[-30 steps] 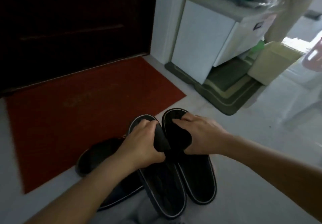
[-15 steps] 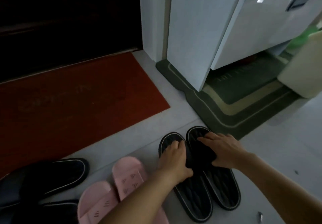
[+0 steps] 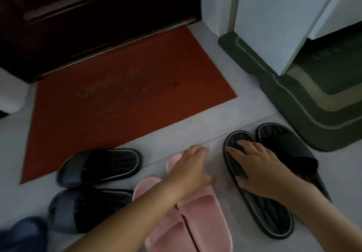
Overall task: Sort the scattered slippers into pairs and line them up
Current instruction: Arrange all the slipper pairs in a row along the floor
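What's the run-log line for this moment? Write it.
right hand rests on black slipper beside its mate | left hand open above pink pair | two more black slippers lie sideways at red mat edge

We are holding both bare arms out in front of us. Our left hand point(image 3: 193, 170) is reaching forward, fingers straight and close together. Our right hand point(image 3: 258, 166) is lying palm down, with its fingers point(image 3: 236, 151) spread wide.

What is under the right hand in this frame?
The right hand rests on the strap of a black slipper, beside a matching slipper. The hand covers most of that strap.
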Demonstrator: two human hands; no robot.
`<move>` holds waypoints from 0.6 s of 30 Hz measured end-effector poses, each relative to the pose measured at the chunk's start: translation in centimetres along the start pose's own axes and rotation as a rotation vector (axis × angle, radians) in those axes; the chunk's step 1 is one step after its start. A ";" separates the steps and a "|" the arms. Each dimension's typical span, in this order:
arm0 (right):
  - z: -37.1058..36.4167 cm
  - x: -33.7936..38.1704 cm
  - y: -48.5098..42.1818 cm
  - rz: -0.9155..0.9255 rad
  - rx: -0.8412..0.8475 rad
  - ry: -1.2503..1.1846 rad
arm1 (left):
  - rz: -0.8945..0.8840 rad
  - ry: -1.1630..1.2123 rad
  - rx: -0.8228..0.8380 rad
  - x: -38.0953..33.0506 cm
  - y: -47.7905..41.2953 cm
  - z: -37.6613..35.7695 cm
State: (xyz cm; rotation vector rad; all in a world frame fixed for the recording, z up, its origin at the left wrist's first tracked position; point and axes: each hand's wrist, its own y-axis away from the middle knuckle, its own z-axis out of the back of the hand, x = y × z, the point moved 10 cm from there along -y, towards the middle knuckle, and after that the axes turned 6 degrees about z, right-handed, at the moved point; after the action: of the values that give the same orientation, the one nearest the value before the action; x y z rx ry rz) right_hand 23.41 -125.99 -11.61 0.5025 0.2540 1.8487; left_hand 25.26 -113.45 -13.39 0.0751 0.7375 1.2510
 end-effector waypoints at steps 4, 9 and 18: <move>-1.2 10.7 -0.9 0.215 0.002 -0.048 | 0.097 -0.026 -0.050 8.3 6.2 4.1; -3.1 18.4 -1.6 0.312 0.119 0.164 | 0.171 -0.126 -0.011 16.9 13.5 7.6; -5.7 29.3 -0.4 0.541 0.317 0.376 | 0.124 -0.296 0.225 23.7 22.6 4.2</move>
State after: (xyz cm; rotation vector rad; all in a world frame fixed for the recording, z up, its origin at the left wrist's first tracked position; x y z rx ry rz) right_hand 13.49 -97.84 -10.55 0.4627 0.7297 2.4473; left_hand 11.63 -83.45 -11.31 0.4863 0.6192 1.2363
